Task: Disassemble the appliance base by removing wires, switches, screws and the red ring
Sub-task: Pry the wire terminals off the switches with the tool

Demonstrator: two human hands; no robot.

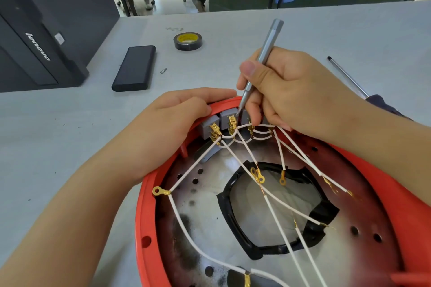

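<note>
The appliance base lies upside down in front of me, a metal plate [205, 207] inside a red ring [145, 221]. Grey switches [226, 117] with brass terminals sit in a row at the ring's far rim. Several white wires [179, 221] with brass lugs run from them across the plate. My left hand [177, 116] grips the ring's far rim beside the leftmost switch. My right hand [289, 91] holds a slim grey screwdriver [263, 60] like a pen, its tip down between two switches.
On the grey table beyond the base lie a roll of black tape [187, 41], a black flat case [134, 68], a small loose bit [163, 70] and a long screwdriver [347, 77] at the right. A black computer case [35, 37] stands at the far left.
</note>
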